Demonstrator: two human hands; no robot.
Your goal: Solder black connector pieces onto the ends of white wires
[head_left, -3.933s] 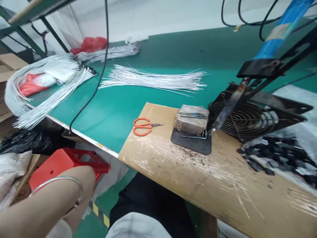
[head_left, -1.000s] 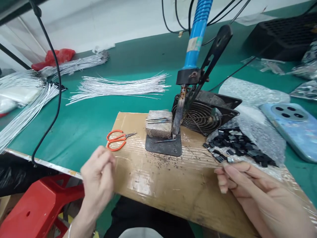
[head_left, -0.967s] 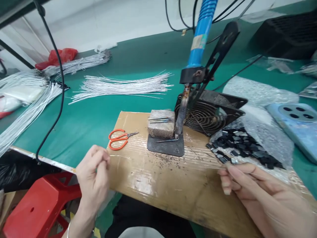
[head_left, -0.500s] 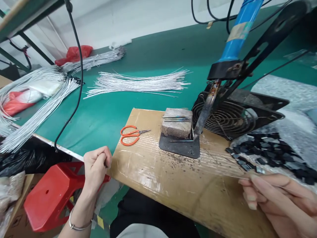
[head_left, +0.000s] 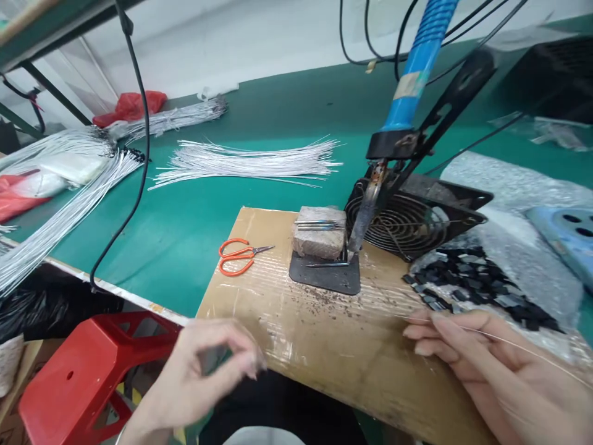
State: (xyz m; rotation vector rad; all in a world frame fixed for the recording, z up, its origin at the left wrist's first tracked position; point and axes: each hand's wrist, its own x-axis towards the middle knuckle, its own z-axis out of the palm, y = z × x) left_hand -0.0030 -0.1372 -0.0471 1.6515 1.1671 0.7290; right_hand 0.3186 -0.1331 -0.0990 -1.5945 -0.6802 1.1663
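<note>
My right hand (head_left: 482, 364) pinches a thin pale wire (head_left: 504, 341) between thumb and fingers above the right part of the cardboard (head_left: 343, 364). The wire runs back across the palm, and its far end is too faint to follow. At the cardboard's left front edge is my left hand (head_left: 204, 364), thumb and index finger curled together, slightly blurred; whether anything sits between the tips I cannot make out. Orange-handled scissors (head_left: 238, 254) lie beyond it. A block (head_left: 319, 238) with thin metal rods on top rests on a black plate (head_left: 324, 279).
A blue-handled tool (head_left: 407, 93) points down beside the block, held by a black arm. Behind it is a round fan grille (head_left: 403, 222). Black pieces (head_left: 482, 278) lie on bubble wrap (head_left: 514, 241). White wires (head_left: 250, 162) lie behind; a red stool (head_left: 88, 371) stands lower left.
My left hand has moved right and toward me, its fist loosening into a thumb-and-finger curl. My right hand, still pinching the wire, appears further left. The camera view has shifted right.
</note>
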